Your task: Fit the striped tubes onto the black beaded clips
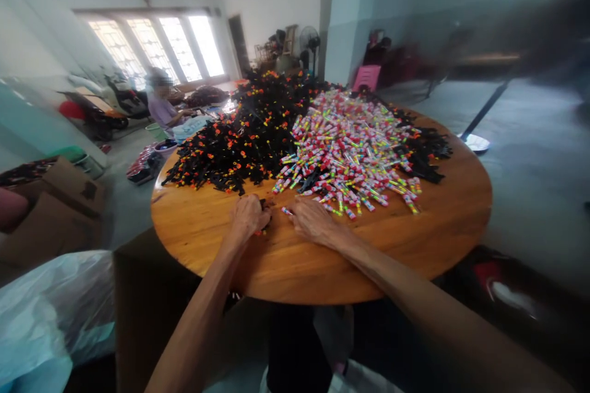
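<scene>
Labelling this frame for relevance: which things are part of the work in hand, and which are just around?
In hand:
left hand, closed on a small black piece
right hand, at a colourful tube
black pile
pile of colourful tubes
round wooden table

Just around:
cardboard boxes
plastic bag
pink stool
fan
seated person

Both bare forearms reach forward from the bottom edge and converge toward centre. Left hand (247,216) is palm down, knuckles up, fingers curled into a loose fist with the tips tucked under; whether they pinch anything is hidden. Right hand (314,221) is palm down and flatter, fingers bent slightly and angled toward the left hand, wrist nearly straight. The hands sit close together, not touching. Left arm comes in steeper; right arm stretches long from the lower right.
</scene>
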Demonstrator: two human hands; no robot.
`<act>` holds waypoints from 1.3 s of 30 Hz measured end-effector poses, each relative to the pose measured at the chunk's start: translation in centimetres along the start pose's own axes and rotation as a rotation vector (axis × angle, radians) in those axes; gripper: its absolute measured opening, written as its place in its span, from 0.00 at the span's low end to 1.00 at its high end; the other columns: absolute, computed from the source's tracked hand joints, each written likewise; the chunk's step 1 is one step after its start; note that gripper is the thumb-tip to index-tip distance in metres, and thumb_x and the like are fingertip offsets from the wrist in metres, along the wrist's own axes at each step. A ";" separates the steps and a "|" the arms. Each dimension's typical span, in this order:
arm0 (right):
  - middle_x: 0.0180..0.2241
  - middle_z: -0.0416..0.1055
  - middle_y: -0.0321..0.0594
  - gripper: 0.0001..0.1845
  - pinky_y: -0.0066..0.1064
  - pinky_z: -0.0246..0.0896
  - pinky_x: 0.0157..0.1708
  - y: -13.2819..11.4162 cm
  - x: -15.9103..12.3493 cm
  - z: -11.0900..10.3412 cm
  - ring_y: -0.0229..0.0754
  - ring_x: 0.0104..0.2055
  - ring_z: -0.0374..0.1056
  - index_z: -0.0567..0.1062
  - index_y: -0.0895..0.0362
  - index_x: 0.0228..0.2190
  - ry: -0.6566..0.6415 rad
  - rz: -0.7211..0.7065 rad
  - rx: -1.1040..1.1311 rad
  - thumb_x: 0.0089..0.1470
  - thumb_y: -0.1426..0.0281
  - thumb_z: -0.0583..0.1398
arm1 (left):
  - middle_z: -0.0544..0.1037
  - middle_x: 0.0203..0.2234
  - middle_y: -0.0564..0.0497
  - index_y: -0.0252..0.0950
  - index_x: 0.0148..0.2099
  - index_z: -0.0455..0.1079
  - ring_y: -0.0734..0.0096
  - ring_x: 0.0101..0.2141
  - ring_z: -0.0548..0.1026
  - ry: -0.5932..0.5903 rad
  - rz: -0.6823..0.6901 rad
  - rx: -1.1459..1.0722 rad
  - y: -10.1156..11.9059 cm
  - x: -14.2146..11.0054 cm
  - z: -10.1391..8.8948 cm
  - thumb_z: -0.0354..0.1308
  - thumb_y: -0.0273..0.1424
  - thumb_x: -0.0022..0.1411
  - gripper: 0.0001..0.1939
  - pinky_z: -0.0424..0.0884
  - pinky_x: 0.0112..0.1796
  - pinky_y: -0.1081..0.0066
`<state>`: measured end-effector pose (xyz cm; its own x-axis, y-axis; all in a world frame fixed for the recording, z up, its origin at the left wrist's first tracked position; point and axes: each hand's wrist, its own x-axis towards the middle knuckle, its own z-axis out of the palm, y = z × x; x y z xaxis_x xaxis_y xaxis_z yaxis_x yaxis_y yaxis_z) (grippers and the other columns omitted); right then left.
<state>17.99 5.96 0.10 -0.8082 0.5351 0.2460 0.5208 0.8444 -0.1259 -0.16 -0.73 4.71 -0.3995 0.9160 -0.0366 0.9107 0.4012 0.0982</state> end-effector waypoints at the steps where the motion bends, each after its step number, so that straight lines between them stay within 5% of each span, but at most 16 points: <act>1: 0.36 0.75 0.49 0.08 0.35 0.56 0.38 0.0 -0.1 -0.2 0.48 0.39 0.69 0.76 0.60 0.36 0.009 0.005 0.010 0.61 0.74 0.57 | 0.81 0.36 0.37 0.32 0.39 0.77 0.52 0.42 0.78 0.016 0.038 -0.013 0.0 0.0 0.2 0.57 0.34 0.61 0.11 0.70 0.39 0.65; 6: 0.35 0.76 0.49 0.08 0.35 0.55 0.36 -0.1 -0.2 -0.7 0.48 0.38 0.70 0.77 0.60 0.36 -0.005 0.039 0.058 0.62 0.73 0.57 | 0.77 0.28 0.49 0.36 0.33 0.72 0.64 0.32 0.74 0.064 0.201 -0.123 -0.7 -0.5 1.3 0.59 0.28 0.56 0.02 0.67 0.32 0.68; 9: 0.37 0.76 0.50 0.09 0.35 0.55 0.37 -0.2 0.2 -0.5 0.48 0.40 0.69 0.77 0.60 0.35 -0.021 0.039 0.056 0.62 0.73 0.56 | 0.75 0.29 0.52 0.36 0.37 0.70 0.68 0.30 0.72 0.091 0.271 -0.189 -1.0 -0.7 1.3 0.59 0.25 0.54 0.06 0.67 0.31 0.70; 14: 0.37 0.75 0.48 0.08 0.34 0.54 0.37 -0.1 0.3 -0.3 0.46 0.39 0.68 0.76 0.60 0.37 0.005 0.051 0.190 0.63 0.73 0.56 | 0.74 0.31 0.52 0.36 0.49 0.70 0.67 0.32 0.72 0.181 0.467 -0.300 -1.6 -0.9 1.2 0.54 0.21 0.53 0.19 0.70 0.35 0.67; 23: 0.25 0.70 0.34 0.09 0.30 0.47 0.29 1.0 -0.1 -1.6 0.36 0.28 0.60 0.79 0.60 0.33 -0.029 0.060 0.698 0.58 0.75 0.58 | 0.75 0.47 0.43 0.35 0.57 0.70 0.60 0.47 0.72 0.271 0.706 -0.307 -2.5 -2.8 4.1 0.47 0.22 0.69 0.18 0.72 0.50 0.58; 28: 0.25 0.71 0.33 0.11 0.29 0.47 0.28 1.0 -0.3 -1.6 0.35 0.27 0.59 0.82 0.60 0.38 -0.101 0.092 0.770 0.56 0.76 0.59 | 0.73 0.43 0.43 0.37 0.60 0.70 0.59 0.44 0.70 0.289 0.699 -0.214 -2.5 -3.5 4.4 0.49 0.32 0.74 0.17 0.71 0.47 0.56; 39: 0.29 0.75 0.36 0.11 0.29 0.56 0.32 1.5 -0.4 -2.5 0.37 0.29 0.62 0.83 0.60 0.36 -0.132 0.140 0.909 0.53 0.76 0.60 | 0.70 0.41 0.44 0.40 0.62 0.70 0.59 0.43 0.67 0.269 0.631 -0.205 -2.4 -4.1 4.4 0.48 0.34 0.74 0.19 0.69 0.47 0.58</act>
<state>19.80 6.89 2.20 -0.8078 0.5856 0.0674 0.2456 0.4383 -0.8646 -0.22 -5.41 0.25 0.1609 0.9291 0.3330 0.9491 -0.2382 0.2059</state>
